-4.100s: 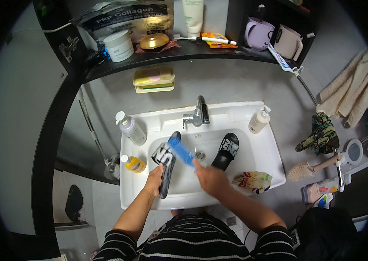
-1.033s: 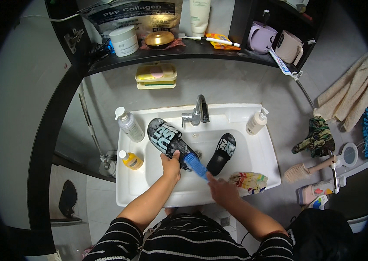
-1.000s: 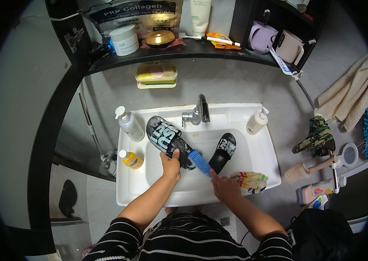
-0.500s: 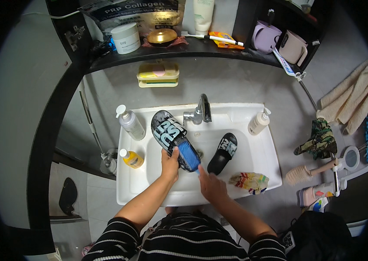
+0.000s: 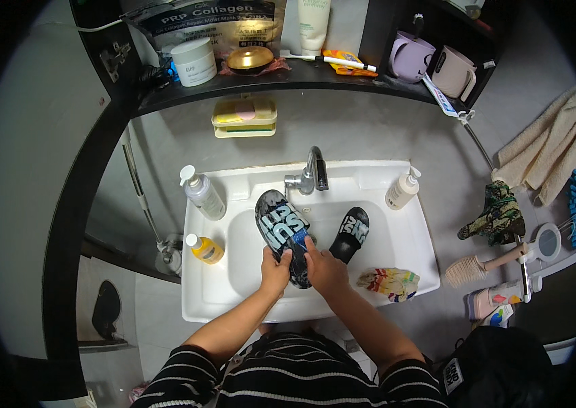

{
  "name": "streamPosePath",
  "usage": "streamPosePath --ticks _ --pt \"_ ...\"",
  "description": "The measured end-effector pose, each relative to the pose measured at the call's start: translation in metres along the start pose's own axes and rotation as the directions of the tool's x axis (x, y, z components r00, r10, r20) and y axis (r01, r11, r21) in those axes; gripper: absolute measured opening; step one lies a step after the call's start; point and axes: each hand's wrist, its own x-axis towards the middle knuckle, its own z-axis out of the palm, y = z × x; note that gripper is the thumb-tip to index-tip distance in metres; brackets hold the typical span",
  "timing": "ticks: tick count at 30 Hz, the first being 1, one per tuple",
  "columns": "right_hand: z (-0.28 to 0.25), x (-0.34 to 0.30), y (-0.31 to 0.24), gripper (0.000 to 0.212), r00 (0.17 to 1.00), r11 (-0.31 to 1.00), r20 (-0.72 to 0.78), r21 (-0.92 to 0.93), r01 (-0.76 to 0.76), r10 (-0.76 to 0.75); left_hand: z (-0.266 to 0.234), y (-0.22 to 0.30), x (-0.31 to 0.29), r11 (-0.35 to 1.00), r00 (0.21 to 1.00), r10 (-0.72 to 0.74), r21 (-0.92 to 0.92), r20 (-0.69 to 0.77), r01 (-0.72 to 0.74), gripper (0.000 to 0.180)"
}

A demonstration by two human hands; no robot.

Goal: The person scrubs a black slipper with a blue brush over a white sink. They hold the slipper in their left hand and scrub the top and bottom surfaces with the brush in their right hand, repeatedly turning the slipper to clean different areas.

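Note:
My left hand [image 5: 275,269] grips the heel end of a black slide sandal [image 5: 280,224] with pale lettering on its strap, held tilted over the white sink [image 5: 214,291]. My right hand [image 5: 325,270] is closed on a blue brush [image 5: 295,239], whose head is pressed on the sandal's footbed just below the strap. A second black sandal [image 5: 350,233] lies in the basin to the right, apart from both hands.
A faucet [image 5: 314,170] stands at the back of the sink. A spray bottle [image 5: 201,193], a yellow bottle [image 5: 204,248], a white pump bottle [image 5: 401,191] and a patterned cloth [image 5: 390,281] sit on the rim. A soap dish [image 5: 244,116] and shelf hang above. Towels hang at right.
The sandal has turned from edge-on to strap-up and shifted slightly right. My right hand has brought the brush from the heel up against the strap, close beside my left hand.

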Motion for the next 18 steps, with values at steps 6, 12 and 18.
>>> streamPosePath --ticks 6,12,18 --pt "-0.003 -0.055 -0.003 0.046 0.981 1.0 0.194 0.018 0.011 -0.014 -0.022 0.022 0.023 0.987 0.999 0.003 -0.158 -0.033 -0.008 0.027" --pt "0.009 0.013 0.0 0.042 0.994 0.99 -0.046 0.103 -0.092 0.097 -0.005 -0.009 -0.018 0.954 0.966 0.174 0.212 0.189 -0.213 0.031" --pt "-0.002 -0.019 -0.025 0.036 1.0 0.976 -0.011 0.216 -0.015 0.018 -0.02 -0.007 0.006 0.986 0.988 0.117 0.104 0.104 -0.128 0.026"
